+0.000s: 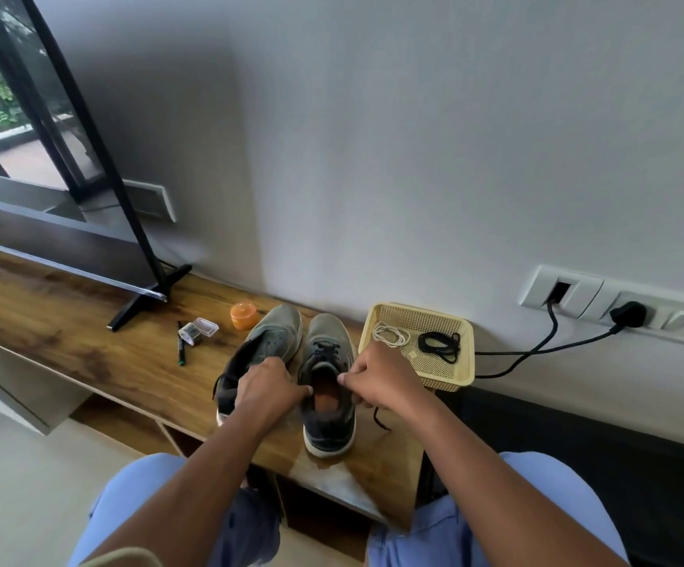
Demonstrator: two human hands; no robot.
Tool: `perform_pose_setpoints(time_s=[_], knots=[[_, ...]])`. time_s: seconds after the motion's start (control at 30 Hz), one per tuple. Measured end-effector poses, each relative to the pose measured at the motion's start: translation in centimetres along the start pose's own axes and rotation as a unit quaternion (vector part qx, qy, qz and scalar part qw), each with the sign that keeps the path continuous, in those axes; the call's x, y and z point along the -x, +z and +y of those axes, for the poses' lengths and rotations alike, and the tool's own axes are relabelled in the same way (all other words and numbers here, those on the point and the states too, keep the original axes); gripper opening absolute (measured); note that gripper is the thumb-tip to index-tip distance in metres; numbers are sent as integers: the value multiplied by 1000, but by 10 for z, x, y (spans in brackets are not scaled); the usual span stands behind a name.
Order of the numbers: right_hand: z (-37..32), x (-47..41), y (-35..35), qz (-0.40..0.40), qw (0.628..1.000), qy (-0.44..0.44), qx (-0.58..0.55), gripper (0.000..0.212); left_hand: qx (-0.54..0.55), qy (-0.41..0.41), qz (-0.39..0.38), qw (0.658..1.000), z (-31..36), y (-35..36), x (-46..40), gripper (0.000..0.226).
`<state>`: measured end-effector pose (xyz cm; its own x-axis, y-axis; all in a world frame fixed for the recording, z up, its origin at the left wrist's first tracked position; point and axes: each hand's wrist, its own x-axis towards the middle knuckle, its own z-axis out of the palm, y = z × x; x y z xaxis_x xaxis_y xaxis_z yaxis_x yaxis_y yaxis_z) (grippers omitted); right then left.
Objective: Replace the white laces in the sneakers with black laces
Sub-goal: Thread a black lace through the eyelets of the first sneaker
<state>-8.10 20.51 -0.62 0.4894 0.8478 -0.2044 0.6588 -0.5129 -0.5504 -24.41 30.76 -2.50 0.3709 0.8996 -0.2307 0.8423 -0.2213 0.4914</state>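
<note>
Two grey fabric sneakers: the left sneaker (264, 349) and right sneaker (328, 386). One yellow perforated plastic basket (465, 362) holds one coiled white lace (390, 334) and one coiled black lace (440, 345). One orange round jar (244, 315), one black marker pen (180, 349), one clear plastic box (198, 330).

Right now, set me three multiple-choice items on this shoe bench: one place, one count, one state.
1. Where does the yellow basket stand?
A. right of the shoes
B. on the floor
C. behind the TV

2. How many lace bundles lie in the basket?
A. one
B. two
C. four

3. What laces are in the right sneaker?
A. white
B. none
C. black

Answers: 1 A, it sits beside the right sneaker; 2 B, the white bundle and the black bundle; 3 C, dark lacing crosses its tongue.
</note>
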Motion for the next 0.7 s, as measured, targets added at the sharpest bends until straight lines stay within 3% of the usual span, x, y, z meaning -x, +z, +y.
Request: perform_pose_setpoints(time_s=[0.1, 0.23, 0.43, 0.57, 0.7], knots=[[-7, 10, -1, -17, 997, -20, -67, 29, 37, -7, -6, 999, 2, -8, 2, 29], [-18, 15, -8, 26, 985, -74, -153, 24, 117, 23, 27, 993, 11, -19, 10, 43], [-40, 15, -22, 168, 948, -172, -209, 29, 233, 161, 116, 952, 31, -32, 18, 47], [-52, 4, -35, 164, 904, -194, -343, 40, 251, 256, 177, 917, 55, -52, 20, 40], [-61, -1, -40, 156, 871, -201, -419, 4, 259, 271, 181, 909, 67, -72, 16, 41]])
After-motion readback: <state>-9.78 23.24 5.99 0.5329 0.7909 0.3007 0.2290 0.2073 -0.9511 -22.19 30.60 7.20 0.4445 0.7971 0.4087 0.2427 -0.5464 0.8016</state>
